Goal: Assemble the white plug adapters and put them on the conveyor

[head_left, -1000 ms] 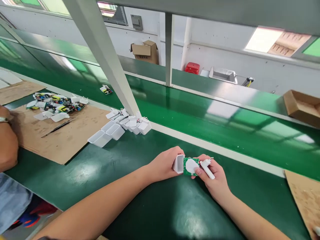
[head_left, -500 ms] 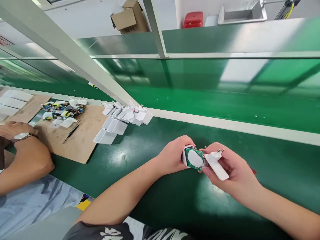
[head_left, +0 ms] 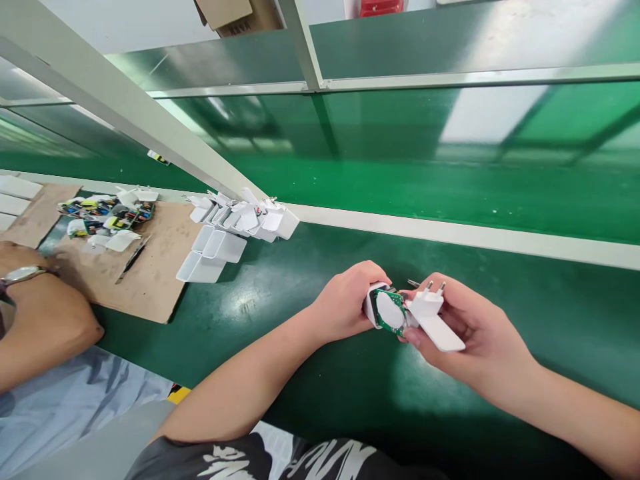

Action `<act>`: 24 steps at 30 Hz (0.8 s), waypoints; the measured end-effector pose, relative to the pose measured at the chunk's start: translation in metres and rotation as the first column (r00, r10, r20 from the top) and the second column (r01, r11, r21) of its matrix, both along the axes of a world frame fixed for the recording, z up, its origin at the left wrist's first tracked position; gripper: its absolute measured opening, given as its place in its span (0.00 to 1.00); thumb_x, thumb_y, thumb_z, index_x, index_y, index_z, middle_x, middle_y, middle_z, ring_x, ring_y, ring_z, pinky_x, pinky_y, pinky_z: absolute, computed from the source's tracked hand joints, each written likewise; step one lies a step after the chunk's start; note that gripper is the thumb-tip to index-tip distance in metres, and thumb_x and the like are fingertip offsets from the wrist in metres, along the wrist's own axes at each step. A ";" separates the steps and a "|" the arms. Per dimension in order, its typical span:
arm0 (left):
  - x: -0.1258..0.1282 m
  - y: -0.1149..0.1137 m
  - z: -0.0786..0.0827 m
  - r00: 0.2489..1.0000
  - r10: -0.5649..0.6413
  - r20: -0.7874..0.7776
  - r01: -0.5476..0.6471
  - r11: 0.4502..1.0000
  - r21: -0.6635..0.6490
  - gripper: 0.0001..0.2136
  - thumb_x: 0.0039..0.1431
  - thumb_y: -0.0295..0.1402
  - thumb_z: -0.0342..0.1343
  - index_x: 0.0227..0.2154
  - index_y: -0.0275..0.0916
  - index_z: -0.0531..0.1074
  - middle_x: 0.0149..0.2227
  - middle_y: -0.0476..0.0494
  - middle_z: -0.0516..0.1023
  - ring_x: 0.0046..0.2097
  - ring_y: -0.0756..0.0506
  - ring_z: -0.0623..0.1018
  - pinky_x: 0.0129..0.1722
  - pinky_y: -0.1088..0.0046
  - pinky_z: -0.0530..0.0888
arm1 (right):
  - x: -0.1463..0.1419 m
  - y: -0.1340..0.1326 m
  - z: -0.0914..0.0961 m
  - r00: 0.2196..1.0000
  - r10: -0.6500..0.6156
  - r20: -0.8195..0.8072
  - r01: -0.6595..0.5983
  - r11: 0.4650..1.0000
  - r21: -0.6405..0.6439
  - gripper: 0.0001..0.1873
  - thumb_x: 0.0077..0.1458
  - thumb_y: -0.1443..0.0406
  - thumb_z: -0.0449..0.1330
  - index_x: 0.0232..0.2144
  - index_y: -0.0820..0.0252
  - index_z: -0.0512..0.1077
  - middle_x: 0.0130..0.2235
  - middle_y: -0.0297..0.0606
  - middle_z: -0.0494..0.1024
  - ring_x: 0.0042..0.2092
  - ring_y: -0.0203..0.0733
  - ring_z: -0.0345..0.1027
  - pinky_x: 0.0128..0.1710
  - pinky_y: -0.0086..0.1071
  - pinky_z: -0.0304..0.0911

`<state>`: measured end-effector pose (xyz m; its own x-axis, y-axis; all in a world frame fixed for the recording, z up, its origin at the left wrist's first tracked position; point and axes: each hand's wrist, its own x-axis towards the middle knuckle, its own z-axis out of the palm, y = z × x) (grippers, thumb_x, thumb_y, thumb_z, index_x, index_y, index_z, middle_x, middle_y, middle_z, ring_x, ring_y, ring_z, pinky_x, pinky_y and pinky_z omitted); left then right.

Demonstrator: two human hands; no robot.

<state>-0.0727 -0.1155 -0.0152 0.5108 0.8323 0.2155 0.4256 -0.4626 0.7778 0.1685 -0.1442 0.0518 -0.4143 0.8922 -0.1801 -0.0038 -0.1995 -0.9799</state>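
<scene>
My left hand (head_left: 347, 300) is closed round a small white plastic housing (head_left: 371, 301), held just above the green table. My right hand (head_left: 470, 337) grips a white plug cover (head_left: 434, 319) with two metal pins pointing up. Attached to the cover is a green circuit board (head_left: 391, 312) bearing a round white pad, and the board's end meets the mouth of the housing. The two hands sit close together, almost touching.
A pile of white housings and plug covers (head_left: 239, 227) lies to the left by a slanted white frame post (head_left: 125, 113). A cardboard sheet (head_left: 155, 267) carries loose circuit boards (head_left: 107, 215) and a tool. Another person's arm with a wristwatch (head_left: 35, 313) rests at far left. A conveyor belt (head_left: 450, 180) runs behind.
The camera has tilted down and nearer. My right hand has turned the plug cover so its pins point up, and the board has gone further into the housing.
</scene>
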 end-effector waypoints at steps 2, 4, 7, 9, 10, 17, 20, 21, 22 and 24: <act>0.000 0.001 0.000 1.000 -0.012 0.026 0.011 1.000 0.025 0.18 0.64 0.38 0.67 0.50 0.44 0.65 0.47 0.44 0.79 0.46 0.44 0.81 0.41 0.69 0.75 | 0.000 0.001 0.001 1.000 0.000 -0.007 0.000 1.000 -0.006 0.10 0.61 0.62 0.72 0.42 0.51 0.75 0.39 0.39 0.77 0.35 0.43 0.75 0.32 0.34 0.77; -0.001 0.001 -0.001 0.998 -0.031 0.055 0.030 0.999 0.028 0.19 0.63 0.38 0.67 0.50 0.44 0.65 0.46 0.44 0.79 0.45 0.44 0.80 0.41 0.69 0.75 | 0.000 0.000 0.000 1.000 -0.004 -0.015 0.004 1.000 -0.006 0.11 0.61 0.62 0.72 0.42 0.51 0.75 0.40 0.39 0.78 0.37 0.44 0.76 0.33 0.35 0.78; -0.002 0.002 -0.002 0.994 -0.061 0.089 0.061 0.998 -0.004 0.20 0.62 0.41 0.68 0.50 0.43 0.66 0.47 0.43 0.78 0.44 0.44 0.80 0.42 0.69 0.76 | 0.001 -0.001 -0.002 1.000 0.003 -0.025 -0.003 1.000 -0.010 0.11 0.60 0.65 0.72 0.43 0.51 0.75 0.42 0.39 0.77 0.38 0.44 0.77 0.35 0.35 0.79; -0.003 0.002 -0.003 0.993 -0.071 0.095 0.074 0.997 -0.021 0.21 0.62 0.41 0.69 0.51 0.43 0.66 0.47 0.42 0.78 0.44 0.44 0.80 0.42 0.68 0.76 | 0.002 -0.002 -0.004 0.999 0.010 -0.033 -0.010 1.000 -0.013 0.14 0.59 0.68 0.71 0.45 0.50 0.75 0.42 0.38 0.77 0.38 0.43 0.77 0.35 0.34 0.79; -0.003 0.003 -0.004 0.993 -0.073 0.096 0.075 0.997 -0.024 0.21 0.62 0.41 0.69 0.51 0.43 0.66 0.47 0.43 0.78 0.44 0.44 0.80 0.42 0.68 0.76 | 0.002 -0.003 -0.004 0.999 0.013 -0.032 -0.014 1.000 -0.015 0.15 0.59 0.69 0.71 0.45 0.50 0.75 0.43 0.38 0.77 0.38 0.43 0.78 0.35 0.34 0.79; -0.001 0.003 -0.002 0.990 -0.066 0.123 0.064 0.998 0.017 0.21 0.62 0.39 0.70 0.51 0.45 0.66 0.46 0.44 0.78 0.42 0.45 0.80 0.39 0.70 0.75 | 0.001 0.000 0.000 0.999 0.020 -0.046 -0.022 0.999 -0.033 0.14 0.59 0.71 0.71 0.42 0.50 0.74 0.43 0.36 0.77 0.40 0.43 0.79 0.39 0.34 0.80; 0.000 0.002 0.000 0.993 -0.057 0.103 0.056 0.998 0.011 0.20 0.61 0.38 0.70 0.50 0.44 0.66 0.46 0.44 0.78 0.42 0.45 0.81 0.39 0.70 0.75 | 0.001 0.002 0.003 0.998 0.030 -0.054 -0.032 0.998 -0.047 0.13 0.59 0.70 0.71 0.42 0.49 0.74 0.43 0.35 0.76 0.40 0.42 0.78 0.38 0.33 0.79; 0.000 0.002 0.001 0.994 -0.054 0.097 0.054 0.999 0.009 0.20 0.61 0.39 0.70 0.50 0.44 0.66 0.46 0.43 0.78 0.42 0.45 0.81 0.39 0.70 0.75 | 0.002 0.003 0.003 0.998 0.039 -0.053 -0.042 0.998 -0.053 0.14 0.59 0.70 0.71 0.42 0.49 0.74 0.43 0.34 0.76 0.40 0.42 0.78 0.38 0.33 0.79; 0.000 0.002 0.001 0.994 -0.054 0.092 0.053 0.999 0.007 0.20 0.61 0.39 0.69 0.50 0.44 0.66 0.46 0.43 0.78 0.42 0.44 0.81 0.39 0.69 0.76 | 0.002 0.003 0.003 0.998 0.045 -0.051 -0.048 0.997 -0.059 0.14 0.59 0.71 0.71 0.42 0.49 0.73 0.43 0.34 0.77 0.40 0.42 0.78 0.38 0.33 0.78; 0.000 0.002 0.001 0.994 -0.054 0.090 0.054 0.999 0.007 0.20 0.61 0.40 0.69 0.49 0.44 0.66 0.46 0.43 0.78 0.42 0.44 0.81 0.39 0.69 0.76 | 0.002 0.003 0.003 0.998 0.046 -0.044 -0.049 0.996 -0.068 0.16 0.58 0.72 0.70 0.43 0.49 0.73 0.42 0.34 0.77 0.40 0.43 0.78 0.38 0.33 0.78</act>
<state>-0.0726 -0.1132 -0.0146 0.5331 0.8031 0.2663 0.3283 -0.4864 0.8097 0.1706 -0.1409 0.0545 -0.4643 0.8573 -0.2222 -0.0339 -0.2679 -0.9628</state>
